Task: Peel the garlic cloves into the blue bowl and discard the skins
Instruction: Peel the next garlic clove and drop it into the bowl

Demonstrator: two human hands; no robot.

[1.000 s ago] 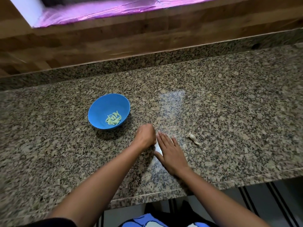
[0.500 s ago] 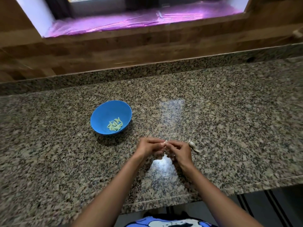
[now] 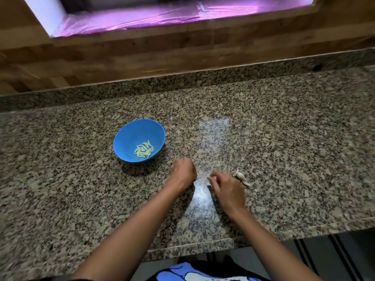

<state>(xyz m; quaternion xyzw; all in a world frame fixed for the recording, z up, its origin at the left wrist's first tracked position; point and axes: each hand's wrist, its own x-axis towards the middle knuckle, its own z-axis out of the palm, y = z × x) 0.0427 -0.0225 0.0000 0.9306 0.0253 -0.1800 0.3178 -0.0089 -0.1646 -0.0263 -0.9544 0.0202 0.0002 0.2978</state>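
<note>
Left hand (image 3: 183, 172) is curled in a fist, knuckles up, resting on the granite counter (image 3: 284, 138). Can't tell if anything is inside it. Right hand (image 3: 227, 189) is beside it, a small gap apart, with its fingers (image 3: 213, 177) bent and the tips blurred. There is a pale smear at the tips, and I can't tell whether it pinches anything.

One unpeeled garlic clove (image 3: 241, 178) lies on the counter just right of the right hand, close to the knuckles, not gripped. One blue bowl (image 3: 129, 138) sits upright, left of and beyond the left hand, near it but apart. Peeled cloves (image 3: 144, 151) are heaped in its bottom, roughly eight, too small for an exact count. Two bare forearms come in from the near edge.
</note>
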